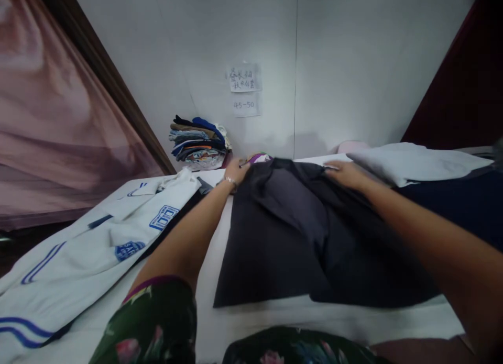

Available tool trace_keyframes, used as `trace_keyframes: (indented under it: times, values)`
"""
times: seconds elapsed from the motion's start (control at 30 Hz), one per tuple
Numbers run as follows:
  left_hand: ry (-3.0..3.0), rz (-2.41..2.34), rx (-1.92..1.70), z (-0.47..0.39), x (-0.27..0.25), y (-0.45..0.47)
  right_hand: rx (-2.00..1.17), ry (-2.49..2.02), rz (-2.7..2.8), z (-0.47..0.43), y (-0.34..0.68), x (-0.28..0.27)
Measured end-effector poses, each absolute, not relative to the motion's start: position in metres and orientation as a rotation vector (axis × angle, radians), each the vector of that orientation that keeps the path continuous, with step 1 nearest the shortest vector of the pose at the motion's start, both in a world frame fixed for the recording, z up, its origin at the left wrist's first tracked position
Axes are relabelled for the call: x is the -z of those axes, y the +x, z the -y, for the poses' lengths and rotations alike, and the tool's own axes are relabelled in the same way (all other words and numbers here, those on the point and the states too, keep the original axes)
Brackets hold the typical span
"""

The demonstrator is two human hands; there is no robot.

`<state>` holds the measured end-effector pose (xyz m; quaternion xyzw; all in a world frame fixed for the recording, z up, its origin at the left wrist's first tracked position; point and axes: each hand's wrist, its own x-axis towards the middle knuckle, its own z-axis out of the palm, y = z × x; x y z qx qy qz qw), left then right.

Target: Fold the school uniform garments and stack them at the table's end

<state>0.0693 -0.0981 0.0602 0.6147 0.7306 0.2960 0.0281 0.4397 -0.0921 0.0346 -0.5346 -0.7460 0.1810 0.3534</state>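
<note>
A dark grey, nearly black garment [263, 249] lies spread in front of me, its collar end away from me. A loose, lighter-looking part folds over its middle, and its bottom edge lies toward me. My left hand [237, 171] is closed on the far left corner of the garment. At the far right, my right hand [341, 174] pinches its upper edge near the shoulder. The fingertips of both hands are partly hidden or blurred.
A white garment with blue stripes [98, 249] lies on the left side of the white table [212, 322]. Behind is a stack of folded clothes [198, 139]. White cloth [424, 160] and navy cloth [456, 207] lie at right. Paper notes [244, 78] hang on the wall.
</note>
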Motion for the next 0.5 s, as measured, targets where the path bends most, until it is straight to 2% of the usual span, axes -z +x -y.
trace_keyframes:
  times: [0.13,0.23,0.5]
  values:
    - [1.973,-2.088,-0.730,0.166,0.017,0.063,-0.619,-1.287,2.007,0.155,0.455,0.049]
    - [1.969,-2.130,-0.636,0.222,0.052,0.053,-0.594,-1.298,1.966,0.199,0.480,0.083]
    - [1.655,-2.483,-0.352,0.316,0.094,0.043,-0.210,-1.786,1.850,0.274,0.559,0.141]
